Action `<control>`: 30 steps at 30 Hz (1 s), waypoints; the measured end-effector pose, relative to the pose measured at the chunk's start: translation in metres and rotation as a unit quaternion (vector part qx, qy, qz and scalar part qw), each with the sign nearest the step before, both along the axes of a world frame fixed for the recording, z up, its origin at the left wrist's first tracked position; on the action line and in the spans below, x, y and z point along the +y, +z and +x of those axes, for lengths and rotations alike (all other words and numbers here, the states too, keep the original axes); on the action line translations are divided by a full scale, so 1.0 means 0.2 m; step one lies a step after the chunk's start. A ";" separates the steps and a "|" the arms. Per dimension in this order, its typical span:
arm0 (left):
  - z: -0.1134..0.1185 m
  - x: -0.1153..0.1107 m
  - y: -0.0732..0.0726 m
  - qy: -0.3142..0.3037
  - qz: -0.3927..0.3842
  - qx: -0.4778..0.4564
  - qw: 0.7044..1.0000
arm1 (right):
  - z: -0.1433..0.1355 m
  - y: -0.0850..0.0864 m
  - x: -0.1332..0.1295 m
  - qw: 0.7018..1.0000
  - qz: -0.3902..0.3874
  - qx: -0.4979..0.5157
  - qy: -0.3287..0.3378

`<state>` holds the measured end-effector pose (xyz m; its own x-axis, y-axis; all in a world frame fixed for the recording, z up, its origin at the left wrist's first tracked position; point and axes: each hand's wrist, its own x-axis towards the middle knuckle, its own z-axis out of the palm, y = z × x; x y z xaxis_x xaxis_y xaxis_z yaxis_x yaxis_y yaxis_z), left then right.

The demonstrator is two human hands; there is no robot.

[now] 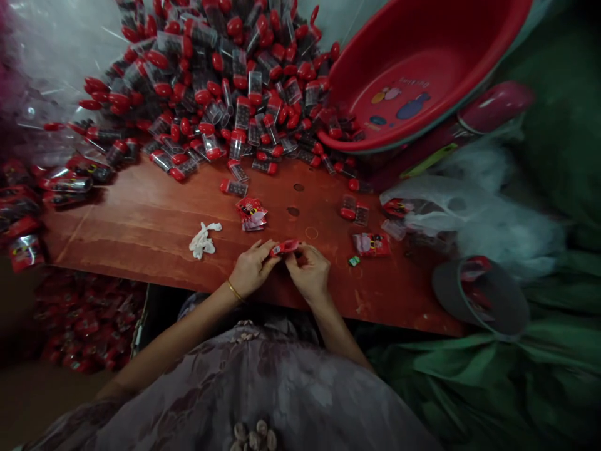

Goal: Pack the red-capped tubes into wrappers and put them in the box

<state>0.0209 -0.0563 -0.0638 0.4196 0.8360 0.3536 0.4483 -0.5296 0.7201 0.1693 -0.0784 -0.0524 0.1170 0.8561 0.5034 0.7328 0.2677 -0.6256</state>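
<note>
At the near edge of the brown table point(164, 244), both hands are raised close to each other, with a small red packet point(284, 247) between them. The left hand point(250, 269) pinches the packet's left end between thumb and fingers; its forearm runs in on a long slant from the lower left, with a gold-coloured bracelet point(234, 290) at the wrist. The right hand point(308, 272) is bent inward, back upward, fingers curled, its thumb and fingertips closed on the packet's right end; exact finger placement there is partly hidden. Its forearm enters from the lower right.

Just beyond the hands lies a small stack of red printed packets point(252, 213). Crumpled white tissue point(204, 241) lies to the left. Another red packet point(372, 244) and a small green item point(354, 260) lie right of the right hand. Red-capped clear containers point(241, 113) are heaped farther back, beside a red basin point(408, 75).
</note>
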 end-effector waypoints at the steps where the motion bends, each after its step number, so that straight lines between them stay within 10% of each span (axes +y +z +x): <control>1: 0.00 0.00 -0.01 0.002 -0.005 0.007 1.000 | 0.00 -0.02 0.00 1.000 -0.012 -0.001 0.009; 13: -0.02 0.01 0.03 0.011 -0.069 0.091 0.993 | 0.11 0.05 0.11 0.961 -0.086 0.017 0.263; 30: -0.05 0.00 0.12 0.021 -0.110 -0.035 0.993 | 0.09 -0.08 0.10 0.984 -0.063 -0.015 0.165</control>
<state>0.0117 -0.0561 -0.0398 0.3629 0.9127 0.1877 0.4110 -0.3375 0.8469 0.1871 -0.0574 -0.0691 -0.1915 0.9008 0.3898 0.6381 0.4160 -0.6478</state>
